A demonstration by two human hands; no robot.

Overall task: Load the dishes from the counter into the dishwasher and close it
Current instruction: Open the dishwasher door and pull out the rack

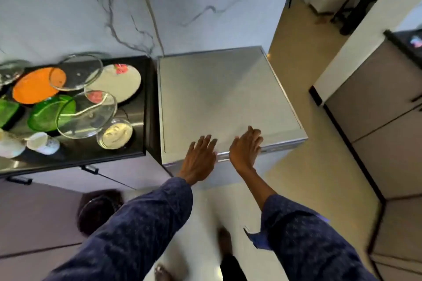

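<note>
My left hand [201, 157] and right hand [246, 148] lie flat on the front edge of the washer [223, 98], fingers spread, holding nothing. The door's shut, I think. To open it well I should hook my fingers under the front lip w/ both hands, pull slow and even, and step back so it won't bump my legs.

The dishes wait on the counter [141, 107], just left of the washer. I count 1 cup [43, 143], 1 small bowl [114, 133], 3 glass lids, 2 green plates, 1 orange plate [34, 86], 1 white plate [121, 82]. More may hide past the left edge.
</note>
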